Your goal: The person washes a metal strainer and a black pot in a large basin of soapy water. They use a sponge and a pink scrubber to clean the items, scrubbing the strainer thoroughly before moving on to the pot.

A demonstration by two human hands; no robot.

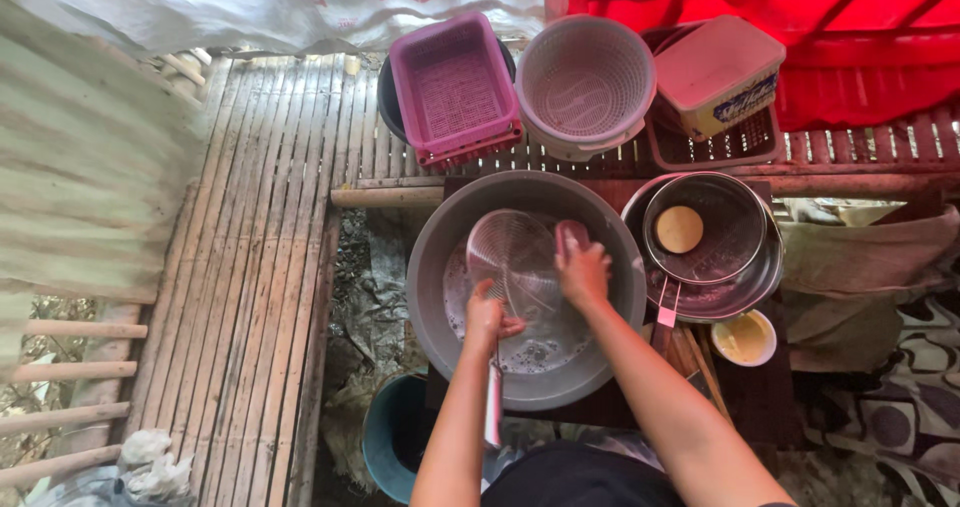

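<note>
- Wire strainer (513, 257) sits at the centre of the frame, tilted over the soapy water inside the big grey basin (432, 267).
- Left hand (487, 317) is closed around the strainer's handle just below the mesh bowl, holding it steady.
- Right hand (583, 270) is clamped on a pink sponge (571, 234), pressed against the right rim of the mesh.
- To scrub well, I judge it best to keep the handle grip firm, work the sponge along the wires on both faces, and hold the strainer low over the basin so suds drip back in.
- Right of the basin, a steel pan (720, 229) with a round tan sponge in it rests in a larger steel bowl; a small yellow cup (745, 338) stands below it.
- Along the upper middle stand a pink rectangular basket (455, 92) and a round white colander (585, 82).
- Upper right, a cream rectangular tub (720, 75) with a blue printed label on its side lies in a crate.
- White printed sacking (300, 2) hangs across the top left, red sheeting beside it.
</note>
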